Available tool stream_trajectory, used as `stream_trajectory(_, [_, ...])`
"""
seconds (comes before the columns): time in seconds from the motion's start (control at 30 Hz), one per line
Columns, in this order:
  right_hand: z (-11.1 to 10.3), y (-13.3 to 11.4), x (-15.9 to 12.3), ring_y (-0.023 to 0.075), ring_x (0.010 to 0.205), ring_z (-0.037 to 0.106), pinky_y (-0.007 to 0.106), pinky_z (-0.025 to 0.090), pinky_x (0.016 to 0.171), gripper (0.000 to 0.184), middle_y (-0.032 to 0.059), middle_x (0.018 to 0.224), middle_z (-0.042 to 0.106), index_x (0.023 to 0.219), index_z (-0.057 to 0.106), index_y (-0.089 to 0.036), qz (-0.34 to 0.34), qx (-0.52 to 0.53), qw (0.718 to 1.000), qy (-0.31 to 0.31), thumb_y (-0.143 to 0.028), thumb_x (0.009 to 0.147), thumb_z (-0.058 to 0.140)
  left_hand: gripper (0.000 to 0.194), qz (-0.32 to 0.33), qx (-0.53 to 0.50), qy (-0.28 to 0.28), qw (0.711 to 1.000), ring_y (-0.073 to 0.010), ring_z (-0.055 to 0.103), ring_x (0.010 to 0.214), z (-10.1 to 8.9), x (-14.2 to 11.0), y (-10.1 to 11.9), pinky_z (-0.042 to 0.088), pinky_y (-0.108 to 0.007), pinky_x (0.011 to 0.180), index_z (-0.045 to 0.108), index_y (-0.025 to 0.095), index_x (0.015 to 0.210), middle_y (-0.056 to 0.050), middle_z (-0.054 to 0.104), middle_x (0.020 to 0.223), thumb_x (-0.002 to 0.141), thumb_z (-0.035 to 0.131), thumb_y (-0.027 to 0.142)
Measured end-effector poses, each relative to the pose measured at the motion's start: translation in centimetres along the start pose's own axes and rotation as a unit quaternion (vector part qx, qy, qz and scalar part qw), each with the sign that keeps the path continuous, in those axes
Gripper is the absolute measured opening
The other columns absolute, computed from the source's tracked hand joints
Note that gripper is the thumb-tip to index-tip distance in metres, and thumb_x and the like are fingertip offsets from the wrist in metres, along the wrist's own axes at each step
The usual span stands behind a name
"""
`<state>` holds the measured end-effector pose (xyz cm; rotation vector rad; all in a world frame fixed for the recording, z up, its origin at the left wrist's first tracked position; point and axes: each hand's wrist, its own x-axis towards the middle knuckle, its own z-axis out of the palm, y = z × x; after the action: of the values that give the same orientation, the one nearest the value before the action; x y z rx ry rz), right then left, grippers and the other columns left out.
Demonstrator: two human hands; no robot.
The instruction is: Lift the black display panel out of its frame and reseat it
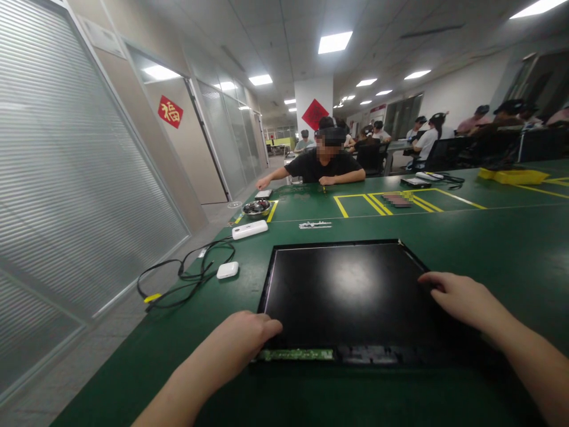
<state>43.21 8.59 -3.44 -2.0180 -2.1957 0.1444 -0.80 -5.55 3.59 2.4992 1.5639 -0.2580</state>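
A black flat display panel (342, 296) lies on the green table in front of me, set in a dark frame, with a bright reflection on its screen. A narrow green circuit board (297, 354) runs along the left part of its near edge. My left hand (249, 337) is closed on the panel's left edge near the front corner, thumb over the top. At the right edge, my right hand (460, 296) grips the frame with curled fingers; some fingertips are hidden below the rim.
Left of the panel lie a white power bank (249, 229), a small white case (227, 270) and looped black cables (182, 279). Farther off are a metal bowl (256, 209), a silvery tool-like item (315, 225) and a yellow tray (513, 176). A person (326, 160) sits opposite.
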Motion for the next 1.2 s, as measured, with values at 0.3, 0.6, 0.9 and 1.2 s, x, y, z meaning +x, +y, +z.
stream_trajectory(0.3, [0.1,-0.2,0.0,0.0297,0.096,0.072,0.040,0.056,0.080,0.040,0.0062,0.111,0.077,0.108,0.078,-0.026,0.010,0.011,1.000,0.008,-0.023,0.079,0.051,0.034,-0.010,0.025,-0.025,0.999,-0.0243,0.074,0.084,-0.5,-0.1,1.0,0.053,-0.031,0.073,0.066,0.024,0.101,-0.007,0.076,0.096,0.083,0.051,0.000])
stream_trajectory(0.6, [0.1,-1.6,-0.4,0.0313,0.093,0.073,0.042,0.057,0.075,0.042,0.0104,0.107,0.077,0.111,0.077,-0.023,0.019,-0.036,0.999,0.007,-0.024,0.082,0.047,0.039,-0.089,0.064,-0.104,0.988,-0.0330,0.075,0.093,-1.0,1.1,3.3,0.059,-0.043,0.077,0.065,0.016,0.116,-0.017,0.073,0.114,0.084,0.052,-0.002])
stream_trajectory(0.9, [0.3,-3.3,-0.6,0.0323,0.082,0.073,0.041,0.053,0.064,0.041,0.0138,0.095,0.077,0.103,0.077,-0.020,0.009,-0.101,0.995,0.006,-0.030,0.087,0.041,0.026,-0.180,0.035,-0.069,0.981,-0.0303,0.076,0.086,1.1,1.8,4.4,0.060,-0.039,0.070,0.071,0.011,0.103,-0.021,0.074,0.096,0.088,0.052,0.002])
stream_trajectory(1.2, [-0.1,-2.1,-0.2,0.0328,0.079,0.073,0.042,0.054,0.065,0.041,0.0125,0.097,0.078,0.106,0.078,-0.025,0.042,-0.066,0.997,0.004,-0.037,0.086,0.044,0.019,-0.139,0.038,-0.068,0.987,-0.0281,0.076,0.084,0.8,1.5,3.1,0.060,-0.039,0.076,0.074,0.015,0.099,-0.017,0.074,0.092,0.089,0.059,0.010])
